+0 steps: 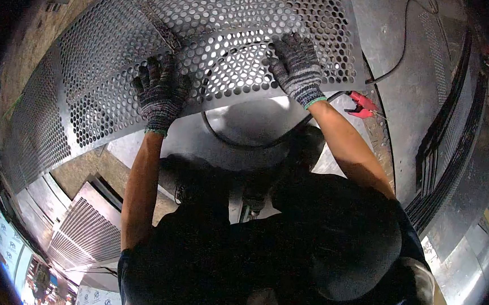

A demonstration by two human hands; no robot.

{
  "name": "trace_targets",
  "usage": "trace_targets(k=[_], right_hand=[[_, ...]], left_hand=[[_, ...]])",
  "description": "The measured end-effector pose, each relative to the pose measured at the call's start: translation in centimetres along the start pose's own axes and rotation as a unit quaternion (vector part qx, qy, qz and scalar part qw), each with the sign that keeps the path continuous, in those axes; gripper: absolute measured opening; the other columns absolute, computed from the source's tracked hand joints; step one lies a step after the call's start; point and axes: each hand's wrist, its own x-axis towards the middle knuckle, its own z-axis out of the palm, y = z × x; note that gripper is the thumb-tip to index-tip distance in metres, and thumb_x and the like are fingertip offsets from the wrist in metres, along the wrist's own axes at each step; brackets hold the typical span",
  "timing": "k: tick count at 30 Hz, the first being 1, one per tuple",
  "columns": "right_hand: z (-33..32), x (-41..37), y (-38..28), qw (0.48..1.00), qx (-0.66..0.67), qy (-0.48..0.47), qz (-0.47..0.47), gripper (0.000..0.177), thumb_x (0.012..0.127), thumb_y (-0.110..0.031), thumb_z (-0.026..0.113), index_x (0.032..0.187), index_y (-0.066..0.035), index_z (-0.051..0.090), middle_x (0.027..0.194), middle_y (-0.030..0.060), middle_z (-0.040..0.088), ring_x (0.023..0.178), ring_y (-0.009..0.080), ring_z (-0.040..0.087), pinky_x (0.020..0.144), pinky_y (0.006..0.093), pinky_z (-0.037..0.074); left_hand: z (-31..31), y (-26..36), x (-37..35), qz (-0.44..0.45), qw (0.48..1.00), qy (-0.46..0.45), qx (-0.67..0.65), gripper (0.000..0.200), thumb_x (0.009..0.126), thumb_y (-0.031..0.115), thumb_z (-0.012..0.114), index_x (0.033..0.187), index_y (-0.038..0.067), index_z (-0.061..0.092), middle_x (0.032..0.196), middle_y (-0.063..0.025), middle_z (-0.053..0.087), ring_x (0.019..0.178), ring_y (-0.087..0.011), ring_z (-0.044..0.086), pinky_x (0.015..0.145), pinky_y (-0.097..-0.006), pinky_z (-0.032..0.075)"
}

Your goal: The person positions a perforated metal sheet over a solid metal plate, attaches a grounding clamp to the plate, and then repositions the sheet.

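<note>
A large perforated metal sheet [203,100] with rows of round holes spans the upper part of the head view. My left hand [161,93], in a grey knitted glove, lies on it near its front edge with the fingers spread. My right hand [297,66], gloved the same way, rests on the sheet further right, fingers stretched forward. Neither hand holds anything. Between them, a little further off, a dark narrow rod or cable end [163,32] lies on the sheet.
A red clamp-like tool [363,105] lies right of my right wrist. Black cable [404,44] curves over the metal surface at upper right. Stacked dark metal strips [451,121] lie at the right. A smaller perforated sheet [89,229] is at lower left, near printed film [9,238].
</note>
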Motion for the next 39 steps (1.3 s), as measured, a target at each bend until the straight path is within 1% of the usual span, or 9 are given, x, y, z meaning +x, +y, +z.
trace_targets(k=[3,7,12,19,21,31,33,36,39], right_hand=[[0.8,0.1,0.2,0.999,-0.035,-0.010,-0.007,0.048,0.094,-0.043,0.059,0.133,-0.015,0.064,0.144,0.0156,0.056,0.140,0.0357,0.045,0.120,0.0535,0.027],[0.3,0.0,0.2,0.999,-0.025,-0.023,-0.007,0.048,0.093,-0.042,0.059,0.133,-0.015,0.064,0.145,0.0158,0.055,0.140,0.0361,0.044,0.121,0.0535,0.025],[0.0,0.0,0.1,1.000,-0.003,-0.017,0.006,0.049,0.093,-0.042,0.059,0.133,-0.014,0.064,0.145,0.0159,0.055,0.140,0.0366,0.044,0.121,0.0530,0.026],[0.3,0.1,0.2,1.000,-0.002,0.000,-0.006,0.048,0.094,-0.043,0.058,0.132,-0.014,0.065,0.143,0.0167,0.057,0.139,0.0355,0.046,0.120,0.0529,0.027],[-0.2,0.1,-0.2,1.000,0.007,0.003,0.000,0.047,0.094,-0.043,0.059,0.132,-0.015,0.065,0.142,0.0167,0.057,0.138,0.0349,0.047,0.119,0.0533,0.028],[-0.2,0.1,0.0,1.000,-0.009,-0.017,-0.005,0.047,0.097,-0.043,0.056,0.133,-0.015,0.064,0.144,0.0152,0.056,0.139,0.0353,0.045,0.120,0.0546,0.027],[0.0,0.1,0.1,0.999,-0.030,-0.021,-0.007,0.048,0.097,-0.043,0.056,0.133,-0.014,0.064,0.145,0.0156,0.055,0.140,0.0359,0.044,0.121,0.0541,0.026],[0.1,0.0,0.2,1.000,-0.015,-0.020,-0.007,0.049,0.097,-0.044,0.055,0.135,-0.013,0.063,0.146,0.0158,0.054,0.141,0.0361,0.043,0.121,0.0532,0.024],[0.4,0.1,0.3,1.000,-0.024,-0.013,-0.013,0.050,0.097,-0.043,0.055,0.136,-0.013,0.062,0.147,0.0160,0.054,0.141,0.0359,0.043,0.121,0.0526,0.025]], left_hand=[[-0.4,0.1,0.3,-0.017,0.998,-0.051,0.034,0.077,0.095,0.061,0.049,0.160,0.023,0.031,0.165,-0.0204,0.025,0.150,-0.0444,0.021,0.121,-0.0613,0.008],[0.5,-0.3,0.1,0.003,0.999,-0.031,0.013,0.077,0.096,0.060,0.048,0.161,0.023,0.030,0.164,-0.0200,0.026,0.150,-0.0433,0.022,0.121,-0.0608,0.007],[0.1,-0.1,-0.1,0.004,0.999,-0.004,0.032,0.075,0.096,0.060,0.048,0.160,0.023,0.031,0.163,-0.0188,0.029,0.149,-0.0433,0.026,0.120,-0.0611,0.013],[0.1,0.0,0.2,-0.010,0.998,-0.026,0.051,0.076,0.095,0.061,0.050,0.159,0.025,0.033,0.161,-0.0180,0.033,0.148,-0.0420,0.028,0.118,-0.0614,0.018],[0.5,-0.3,0.0,0.011,0.999,0.022,0.039,0.077,0.094,0.060,0.052,0.159,0.025,0.033,0.160,-0.0166,0.035,0.147,-0.0416,0.030,0.117,-0.0618,0.020],[-0.5,0.1,0.2,0.001,0.998,-0.021,0.053,0.078,0.094,0.061,0.051,0.160,0.026,0.031,0.163,-0.0143,0.031,0.148,-0.0408,0.026,0.118,-0.0619,0.017],[-1.1,0.4,0.5,-0.019,0.996,-0.059,0.061,0.076,0.094,0.061,0.049,0.159,0.025,0.032,0.163,-0.0135,0.031,0.148,-0.0409,0.026,0.118,-0.0615,0.017],[-0.6,0.2,0.4,-0.008,0.999,-0.019,0.050,0.074,0.095,0.061,0.048,0.158,0.024,0.035,0.163,-0.0130,0.031,0.149,-0.0410,0.025,0.119,-0.0615,0.017],[-0.8,0.4,0.5,-0.017,0.998,-0.040,0.053,0.073,0.095,0.062,0.047,0.157,0.023,0.037,0.162,-0.0132,0.033,0.148,-0.0410,0.026,0.119,-0.0616,0.017]])
